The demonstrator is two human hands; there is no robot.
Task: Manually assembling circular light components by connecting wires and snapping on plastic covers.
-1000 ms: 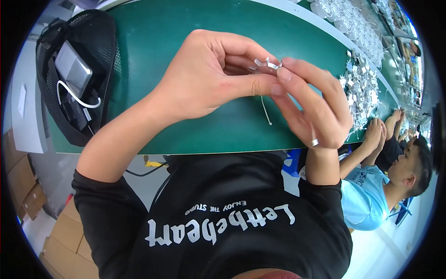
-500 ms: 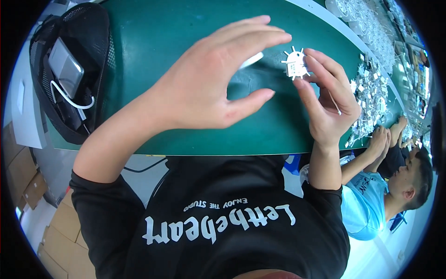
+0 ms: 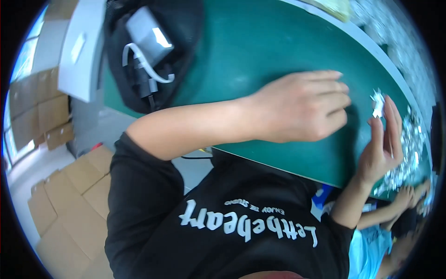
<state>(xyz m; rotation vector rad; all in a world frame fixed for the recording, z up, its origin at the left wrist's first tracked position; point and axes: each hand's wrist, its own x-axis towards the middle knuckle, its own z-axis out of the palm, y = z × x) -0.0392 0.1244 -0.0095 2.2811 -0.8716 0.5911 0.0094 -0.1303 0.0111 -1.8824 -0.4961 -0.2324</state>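
Between the thumb and fingers of my right hand [image 3: 383, 149] is a small white piece with thin prongs round its edge [image 3: 378, 105], now turned nearly edge-on and blurred. A thin white strip shows lower in the same palm. To the left of it, my left hand [image 3: 302, 109] is above the green table [image 3: 241, 56], back of the hand up and fingers curled in. Whatever those fingers hold, if anything, is hidden. The two hands are apart.
A black mesh basket [image 3: 186, 60] at the left holds a grey box-shaped device [image 3: 149, 36] and a white cable [image 3: 141, 60]. A heap of small white parts [image 3: 409, 149] lies at the right, near another person's hands [image 3: 406, 197]. Flattened cardboard [image 3: 69, 190] covers the floor at lower left.
My left hand has gone from spread fingers to curled ones and moved right. My right hand, with the pronged piece, is farther right and lower. The whole view has swung left.
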